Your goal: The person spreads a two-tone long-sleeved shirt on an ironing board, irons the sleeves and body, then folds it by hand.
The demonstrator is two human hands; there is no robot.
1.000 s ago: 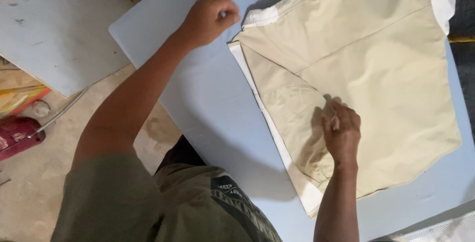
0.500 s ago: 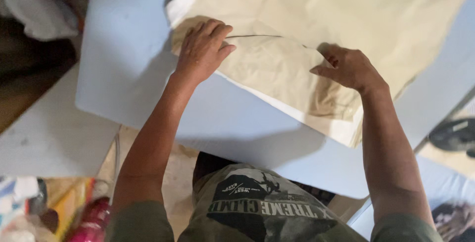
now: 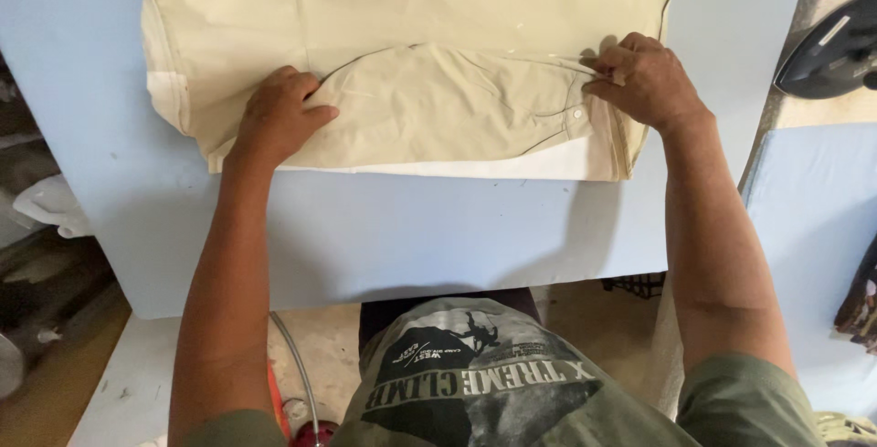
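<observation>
Two hands on a beige cotton shirt.
Left hand pressed its sleeve flat with spread fingers; right hand pinched the cuff on the pale blue table.

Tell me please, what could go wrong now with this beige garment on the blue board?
1. The left hand presses one end of the folded flap and the right hand pinches the other. Uneven pull could set a crooked crease in the beige garment.
2. The flap is wrinkled between the hands, so wrinkles may get pressed in.
3. The iron sits close beside the right forearm, at the edge of the blue board. An elbow could bump it.
</observation>
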